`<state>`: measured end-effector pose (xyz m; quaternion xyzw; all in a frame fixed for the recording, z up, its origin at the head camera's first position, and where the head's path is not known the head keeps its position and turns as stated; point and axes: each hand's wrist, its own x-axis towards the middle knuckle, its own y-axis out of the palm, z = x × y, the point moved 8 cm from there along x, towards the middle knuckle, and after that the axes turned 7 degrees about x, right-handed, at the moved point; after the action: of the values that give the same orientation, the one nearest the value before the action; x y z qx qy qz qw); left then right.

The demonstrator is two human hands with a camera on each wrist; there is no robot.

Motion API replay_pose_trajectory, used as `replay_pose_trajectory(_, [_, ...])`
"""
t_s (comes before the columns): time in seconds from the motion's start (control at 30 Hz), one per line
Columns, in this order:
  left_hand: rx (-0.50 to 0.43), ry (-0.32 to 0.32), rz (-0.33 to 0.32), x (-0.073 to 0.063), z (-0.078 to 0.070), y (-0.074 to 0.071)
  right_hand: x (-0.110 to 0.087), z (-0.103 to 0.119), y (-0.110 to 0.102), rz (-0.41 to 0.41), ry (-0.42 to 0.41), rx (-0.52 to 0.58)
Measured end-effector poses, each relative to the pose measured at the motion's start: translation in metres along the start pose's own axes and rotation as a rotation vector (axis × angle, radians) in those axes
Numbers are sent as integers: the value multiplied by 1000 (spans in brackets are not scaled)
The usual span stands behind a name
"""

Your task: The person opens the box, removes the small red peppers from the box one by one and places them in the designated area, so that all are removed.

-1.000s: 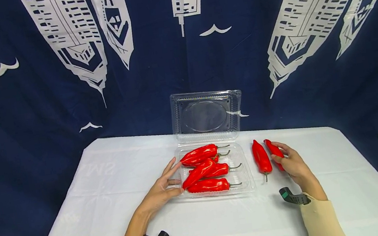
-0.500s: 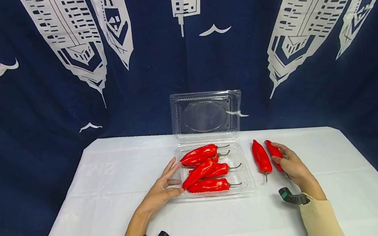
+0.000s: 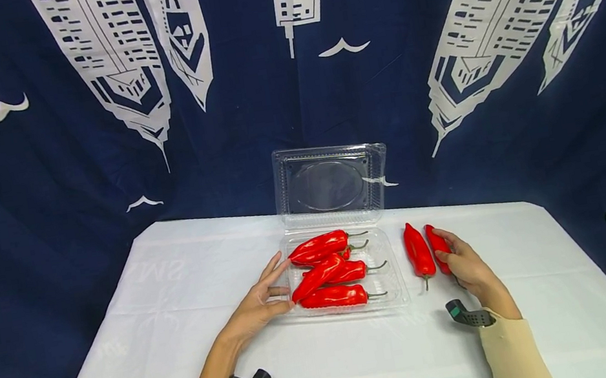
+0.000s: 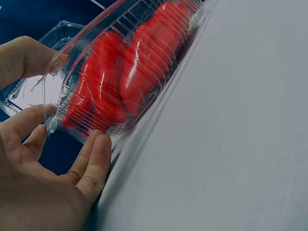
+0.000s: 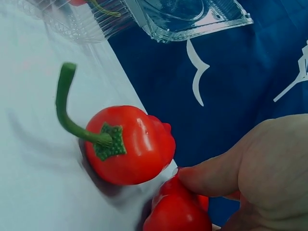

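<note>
A hinged clear plastic container (image 3: 393, 280) lies on the table and holds several red peppers (image 3: 333, 297) with thin stems. My left hand (image 3: 255, 304) rests against its left side, fingers spread, with fingertips touching the rim and ribbed wall (image 4: 144, 53) in the left wrist view. To the right of the container, my right hand (image 3: 467, 262) grips a red pepper (image 3: 436, 241) between thumb and fingers, its lower part partly hidden by the hand. Just left of that one lies another red pepper (image 3: 419, 253), its green stem (image 5: 65, 103) showing in the right wrist view.
The container's lid (image 3: 332, 184) stands upright at the back, hinged to the tray. A white cloth covers the table (image 3: 330, 368). Behind it hangs a dark blue curtain (image 3: 266, 103) printed with white buildings and birds.
My right hand has drawn its pepper slightly towards me and closer to the neighbouring one. The left hand and the container have stayed in place.
</note>
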<state>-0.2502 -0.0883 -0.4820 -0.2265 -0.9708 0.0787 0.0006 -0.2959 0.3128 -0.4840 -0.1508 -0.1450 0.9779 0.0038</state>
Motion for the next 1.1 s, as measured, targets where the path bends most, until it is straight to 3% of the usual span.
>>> replay_pose_trajectory(1.1, [8, 3, 6, 1, 0, -1, 2, 2, -3, -45, -10, -11])
